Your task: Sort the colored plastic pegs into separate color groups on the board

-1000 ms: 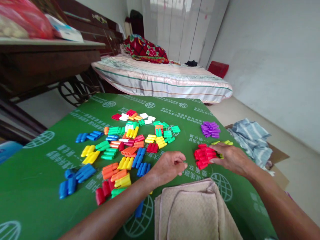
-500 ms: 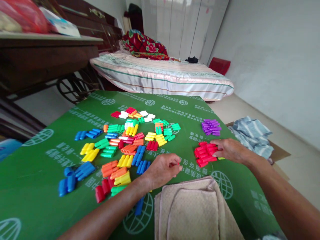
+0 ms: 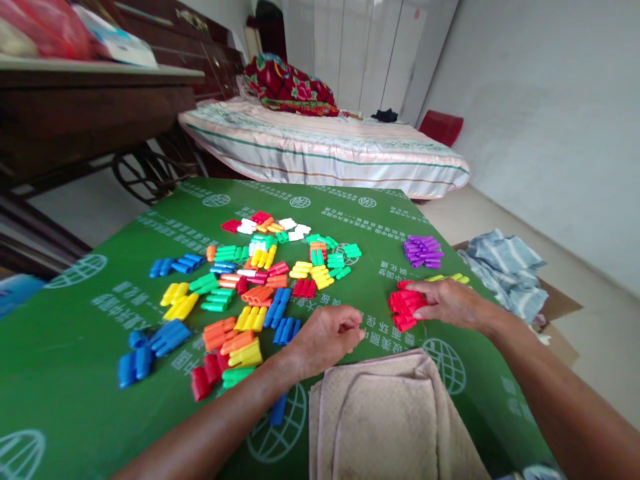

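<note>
My right hand (image 3: 453, 303) is at the right side of a small pile of red plastic tube pieces (image 3: 401, 304), thumb and fingers closed on its near edge. Yellow-green pieces (image 3: 459, 278) show just behind that hand, partly hidden by it. My left hand (image 3: 327, 341) hovers over the middle of the green board, fingers curled together; a hint of red shows between them, too small to make out. Left of it lie joined tube pieces in several colours, among them blue (image 3: 277, 308), yellow (image 3: 251, 319), orange (image 3: 220, 335) and dark red ones (image 3: 201, 383).
A purple pile (image 3: 423, 252) lies at the right of the green board (image 3: 150, 427). A folded beige cloth (image 3: 385, 420) covers the near edge. Beyond are a bed (image 3: 320, 150) and a wooden table (image 3: 95, 100); a striped cloth (image 3: 503, 270) lies on cardboard at right.
My right hand has shifted slightly left over the red pile, covering more of it. More of the yellow-green pieces now shows behind it. My left hand has hardly moved.
</note>
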Available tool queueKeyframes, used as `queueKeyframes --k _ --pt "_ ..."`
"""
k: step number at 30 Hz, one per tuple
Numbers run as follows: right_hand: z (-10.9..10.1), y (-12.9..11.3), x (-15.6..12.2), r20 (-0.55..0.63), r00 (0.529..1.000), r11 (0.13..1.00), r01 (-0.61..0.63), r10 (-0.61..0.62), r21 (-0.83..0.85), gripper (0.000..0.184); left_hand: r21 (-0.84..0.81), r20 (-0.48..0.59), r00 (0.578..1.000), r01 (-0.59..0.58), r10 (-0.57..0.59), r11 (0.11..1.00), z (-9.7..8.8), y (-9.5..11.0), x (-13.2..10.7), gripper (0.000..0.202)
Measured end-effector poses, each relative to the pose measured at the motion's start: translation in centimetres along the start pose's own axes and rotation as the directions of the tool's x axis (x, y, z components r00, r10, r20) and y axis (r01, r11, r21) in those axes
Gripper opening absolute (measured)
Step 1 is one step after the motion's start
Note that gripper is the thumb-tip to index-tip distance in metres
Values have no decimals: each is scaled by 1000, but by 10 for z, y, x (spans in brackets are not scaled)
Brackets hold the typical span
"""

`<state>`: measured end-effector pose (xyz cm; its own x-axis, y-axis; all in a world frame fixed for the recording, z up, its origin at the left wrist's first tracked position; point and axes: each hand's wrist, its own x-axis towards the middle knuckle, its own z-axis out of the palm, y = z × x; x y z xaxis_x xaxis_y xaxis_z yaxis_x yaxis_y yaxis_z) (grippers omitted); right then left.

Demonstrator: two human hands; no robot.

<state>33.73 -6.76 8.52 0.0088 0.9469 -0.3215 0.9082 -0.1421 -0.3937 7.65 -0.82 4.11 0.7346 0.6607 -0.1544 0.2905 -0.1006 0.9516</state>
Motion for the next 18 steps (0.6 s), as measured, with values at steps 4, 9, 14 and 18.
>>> queueKeyframes --k 4,9,14,18 --pt "5 6 3 -27 1000 998 11 -13 -57 60 -17 -7 1000 2 -2 1000 0 0 -1 20" --pt "8 14 3 -66 997 998 27 -31 -52 63 -8 -12 1000 13 -13 1000 -1 2 -2 19" --pt "4 23 -5 -174 985 993 -9 -12 -119 57 -20 -52 998 -27 26 999 -12 6 -2 16" --pt "9 26 -18 -323 946 995 -49 18 -89 50 -7 -156 988 -25 24 1000 -30 9 -2 18"
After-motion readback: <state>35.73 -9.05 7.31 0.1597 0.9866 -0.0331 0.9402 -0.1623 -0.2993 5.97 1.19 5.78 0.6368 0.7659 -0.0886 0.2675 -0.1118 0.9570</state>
